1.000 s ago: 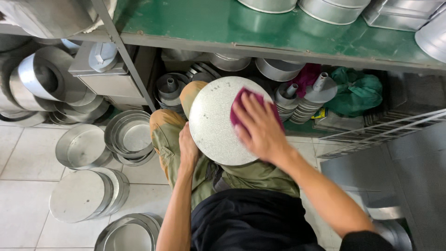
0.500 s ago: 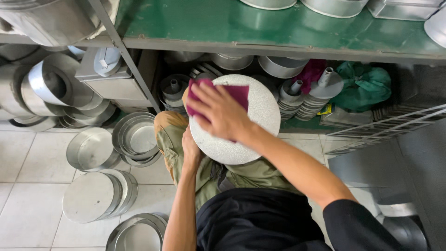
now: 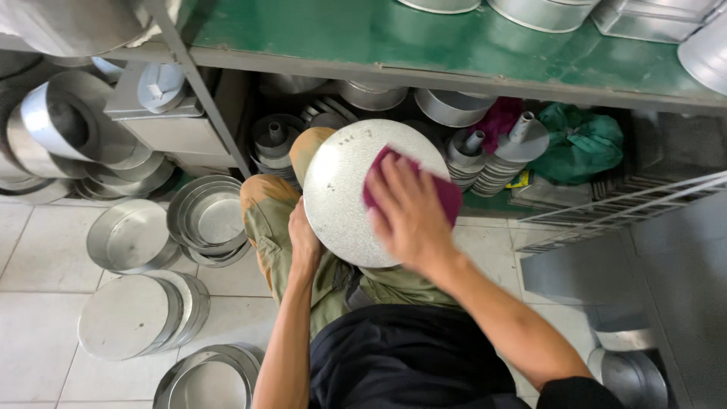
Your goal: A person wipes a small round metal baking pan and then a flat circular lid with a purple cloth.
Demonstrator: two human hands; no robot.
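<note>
A round silver metal disc point(image 3: 341, 182) is held up in front of my knees. My left hand point(image 3: 304, 241) grips its lower left edge from behind. My right hand point(image 3: 405, 212) presses a magenta cloth point(image 3: 447, 195) flat against the disc's right half; the fingers cover most of the cloth. I am crouched, with olive trousers point(image 3: 265, 220) under the disc.
Stacks of round metal pans point(image 3: 208, 220) and flat lids point(image 3: 132, 314) lie on the white tiled floor at left. A green shelf point(image 3: 424, 38) runs above, with funnel-shaped moulds point(image 3: 500, 155), a green bag point(image 3: 583, 144) and a wire rack point(image 3: 621, 208) beneath it.
My right hand with the cloth has swept across the disc, from the right to the upper left, then back towards the right. The left hand kept its hold.
</note>
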